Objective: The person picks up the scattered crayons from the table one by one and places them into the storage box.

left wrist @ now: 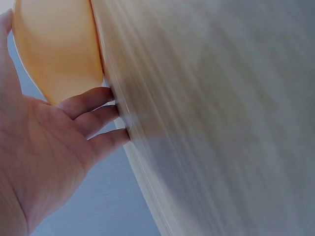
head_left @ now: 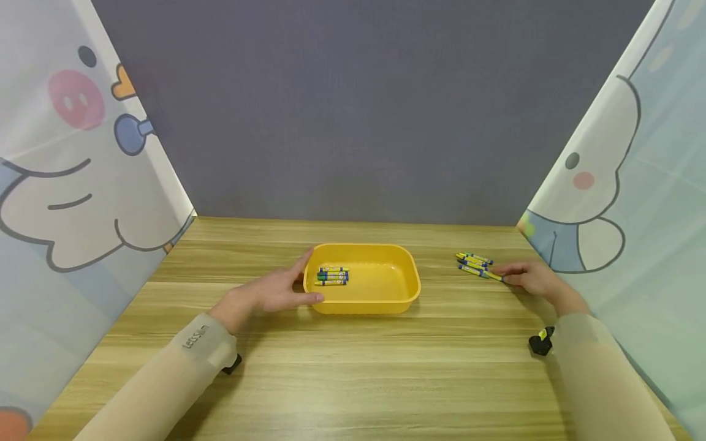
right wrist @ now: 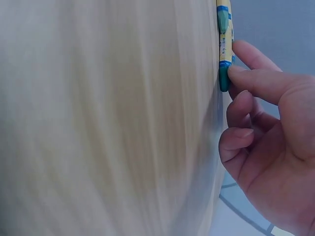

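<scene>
A yellow plastic basket (head_left: 380, 288) sits on the wooden table, with several crayons (head_left: 333, 276) in blue-and-yellow wrappers lying side by side at its left end. My left hand (head_left: 278, 290) holds that end, its thumb over the near rim and a finger at the far left corner. In the left wrist view, other fingertips (left wrist: 120, 135) rest by the tabletop beside the basket (left wrist: 61, 44). To the right of the basket, a small pile of crayons (head_left: 473, 262) lies on the table. There my right hand (head_left: 532, 278) pinches a green-ended crayon (right wrist: 225, 49) between thumb and index finger.
The wooden tabletop (head_left: 375, 373) stretches in front of the basket. A dark grey panel (head_left: 353, 110) stands at the back, and printed cartoon sheets (head_left: 656, 202) flank the table on either side. A black wrist device (head_left: 542, 341) shows under the right sleeve.
</scene>
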`<state>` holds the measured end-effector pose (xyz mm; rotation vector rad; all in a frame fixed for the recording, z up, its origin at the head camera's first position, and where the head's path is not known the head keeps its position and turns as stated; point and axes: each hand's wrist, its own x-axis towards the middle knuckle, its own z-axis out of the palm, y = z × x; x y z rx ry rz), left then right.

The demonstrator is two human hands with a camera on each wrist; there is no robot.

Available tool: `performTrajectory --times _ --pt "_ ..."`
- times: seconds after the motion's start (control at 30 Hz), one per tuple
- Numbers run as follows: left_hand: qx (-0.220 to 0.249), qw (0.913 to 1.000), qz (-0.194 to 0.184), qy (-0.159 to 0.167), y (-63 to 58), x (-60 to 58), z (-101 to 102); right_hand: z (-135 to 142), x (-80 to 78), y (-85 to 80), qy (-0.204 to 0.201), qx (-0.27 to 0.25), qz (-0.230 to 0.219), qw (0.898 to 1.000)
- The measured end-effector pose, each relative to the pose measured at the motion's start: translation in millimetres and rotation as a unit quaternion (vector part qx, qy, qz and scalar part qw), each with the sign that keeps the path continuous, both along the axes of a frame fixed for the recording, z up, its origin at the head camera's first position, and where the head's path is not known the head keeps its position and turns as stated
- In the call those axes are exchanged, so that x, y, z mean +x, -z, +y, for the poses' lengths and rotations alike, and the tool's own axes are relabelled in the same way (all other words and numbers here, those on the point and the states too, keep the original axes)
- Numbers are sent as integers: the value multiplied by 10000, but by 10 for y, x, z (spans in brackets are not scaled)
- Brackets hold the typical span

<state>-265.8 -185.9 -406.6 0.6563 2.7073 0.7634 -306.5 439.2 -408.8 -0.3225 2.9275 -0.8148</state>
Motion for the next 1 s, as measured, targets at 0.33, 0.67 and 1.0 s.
performTrajectory --times 0.33,0.67,1.0 --pt "3 10000 -25 -21 -9 22 1 2 22 10 280 -172 -294 9990" --pt "-63 10000 -29 -48 -20 5 14 -68 73 -139 258 -150 -194 9994" --pt "68 10000 -20 -6 -14 8 5 -789 31 -459 -122 -327 244 9991"
